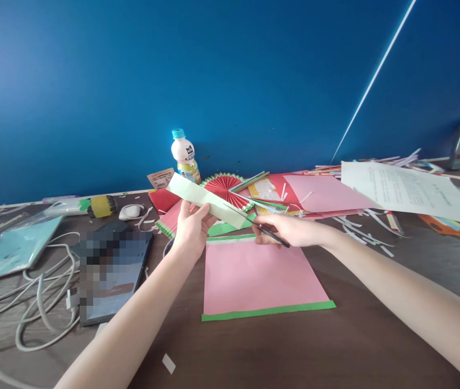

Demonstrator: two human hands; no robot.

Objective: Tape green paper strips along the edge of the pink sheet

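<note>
Between the thumb and fingers of my left hand [192, 227] is a pale green paper strip [207, 201], held tilted above the table. My right hand [280, 229] grips a pair of dark-handled scissors [272, 235], whose blades reach left to the strip's right end. Whether they have cut into the paper cannot be made out. Below my hands lies a pink paper sheet [260, 275] with green bands along its near and far edges. Just behind the strip rests a pleated red paper fan [226, 189] with a green rim.
A drink bottle [185, 156] stands against the blue wall. At left are a tablet [114, 281], tangled white cables [41, 292] and a teal packet [14, 248]. Paper scraps [361, 229] and a printed sheet [408, 189] lie at right. One small white scrap [168, 363] is near the front.
</note>
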